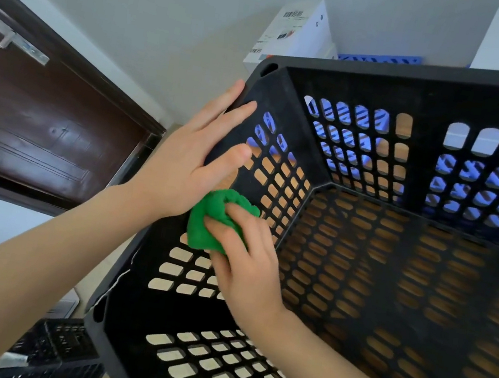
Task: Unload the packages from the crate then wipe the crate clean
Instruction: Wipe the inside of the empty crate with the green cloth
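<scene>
A: Where is the black plastic crate [426,70] sitting?

B: It is filling the centre and right of the frame, with a wood-coloured surface showing through the slots in its floor and walls.

A: Left hand [187,158]?

B: It is lying against the crate's left wall near the far corner. The fingers are straight and spread narrow along the rim, and the thumb is resting on the wall's inner face.

A: Right hand [248,264]?

B: It is reaching inside the crate from the lower right. Its fingers are curling over a bunched green cloth [201,230] and pressing it against the inner face of that same left wall, just below the left thumb.

A: Surroundings?

B: A white carton [300,32] with printed labels is standing behind the crate at upper centre, and a blue slotted crate [379,57] is showing beside it and through the far wall's holes. A dark brown door [38,120] with a metal latch [13,35] is taking up the left of the frame. Another black crate [59,351] is sitting at lower left.
</scene>
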A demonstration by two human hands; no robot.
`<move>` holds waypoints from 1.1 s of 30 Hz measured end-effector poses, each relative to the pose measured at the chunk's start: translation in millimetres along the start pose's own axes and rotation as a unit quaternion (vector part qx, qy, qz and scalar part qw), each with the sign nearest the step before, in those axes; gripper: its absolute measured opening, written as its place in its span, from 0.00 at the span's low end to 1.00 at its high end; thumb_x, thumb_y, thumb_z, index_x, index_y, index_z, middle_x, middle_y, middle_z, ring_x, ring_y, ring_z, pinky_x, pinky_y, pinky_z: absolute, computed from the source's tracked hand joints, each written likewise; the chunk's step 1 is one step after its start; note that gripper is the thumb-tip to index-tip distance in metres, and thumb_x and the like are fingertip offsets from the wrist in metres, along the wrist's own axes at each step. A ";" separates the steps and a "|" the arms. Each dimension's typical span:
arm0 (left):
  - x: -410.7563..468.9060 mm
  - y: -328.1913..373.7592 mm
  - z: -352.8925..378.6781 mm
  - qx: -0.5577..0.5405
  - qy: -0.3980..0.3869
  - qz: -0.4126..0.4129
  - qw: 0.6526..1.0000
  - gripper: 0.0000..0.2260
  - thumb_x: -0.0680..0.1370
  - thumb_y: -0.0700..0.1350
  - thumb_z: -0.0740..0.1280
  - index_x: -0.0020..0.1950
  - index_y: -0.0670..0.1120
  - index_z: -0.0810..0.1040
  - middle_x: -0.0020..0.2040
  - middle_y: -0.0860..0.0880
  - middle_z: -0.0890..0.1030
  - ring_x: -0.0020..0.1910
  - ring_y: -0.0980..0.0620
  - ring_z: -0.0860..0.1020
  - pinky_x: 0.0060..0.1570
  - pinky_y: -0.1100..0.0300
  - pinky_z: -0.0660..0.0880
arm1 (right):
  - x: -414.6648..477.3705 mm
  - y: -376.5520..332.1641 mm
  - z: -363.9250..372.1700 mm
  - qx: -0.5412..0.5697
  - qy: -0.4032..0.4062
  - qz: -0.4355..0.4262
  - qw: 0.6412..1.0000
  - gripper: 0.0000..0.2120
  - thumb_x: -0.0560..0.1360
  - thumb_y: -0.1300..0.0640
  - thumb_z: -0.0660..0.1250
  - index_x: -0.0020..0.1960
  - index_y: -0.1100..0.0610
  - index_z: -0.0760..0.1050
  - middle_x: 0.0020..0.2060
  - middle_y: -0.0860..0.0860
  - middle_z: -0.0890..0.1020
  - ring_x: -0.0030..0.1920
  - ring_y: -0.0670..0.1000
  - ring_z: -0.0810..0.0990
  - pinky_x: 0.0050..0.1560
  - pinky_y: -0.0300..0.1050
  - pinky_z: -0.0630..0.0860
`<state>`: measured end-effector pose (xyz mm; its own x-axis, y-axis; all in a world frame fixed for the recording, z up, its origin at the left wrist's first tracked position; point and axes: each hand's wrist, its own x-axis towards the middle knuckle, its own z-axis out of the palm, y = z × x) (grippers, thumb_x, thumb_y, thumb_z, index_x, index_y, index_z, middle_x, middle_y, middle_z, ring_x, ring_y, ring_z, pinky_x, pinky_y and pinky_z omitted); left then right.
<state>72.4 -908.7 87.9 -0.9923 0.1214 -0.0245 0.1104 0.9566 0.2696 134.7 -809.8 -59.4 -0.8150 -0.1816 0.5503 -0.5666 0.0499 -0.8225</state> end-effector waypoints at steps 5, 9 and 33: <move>0.3 0.9 -0.8 0.011 -0.004 -0.011 1.000 0.28 0.80 0.62 0.53 0.78 0.54 0.60 0.80 0.60 0.52 0.75 0.68 0.52 0.64 0.81 0.51 | -36.8 41.8 -4.9 -0.047 -0.107 0.173 0.978 0.18 0.73 0.63 0.68 0.62 0.56 0.73 0.65 0.51 0.69 0.64 0.52 0.72 0.64 0.49 0.73; 1.5 2.3 -0.8 0.010 -0.007 -0.013 1.000 0.28 0.80 0.62 0.52 0.78 0.54 0.60 0.79 0.61 0.52 0.74 0.70 0.52 0.61 0.84 0.52 | -49.8 63.2 -7.5 -0.059 -0.147 0.304 0.939 0.17 0.74 0.63 0.67 0.61 0.54 0.70 0.63 0.47 0.67 0.59 0.48 0.74 0.59 0.48 0.77; -0.1 0.2 -0.7 0.001 -0.003 -0.009 1.000 0.27 0.80 0.61 0.53 0.78 0.54 0.61 0.79 0.60 0.52 0.75 0.68 0.53 0.65 0.80 0.53 | -35.0 25.3 -5.5 -0.065 -0.091 -0.057 0.992 0.16 0.71 0.60 0.69 0.58 0.55 0.73 0.60 0.53 0.69 0.56 0.55 0.74 0.56 0.44 0.75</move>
<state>72.5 -908.7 88.6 -0.9939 0.1048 -0.0346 0.0918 0.9592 0.2672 148.2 -796.8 -98.6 -0.7162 -0.3672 0.5935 -0.6738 0.1422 -0.7251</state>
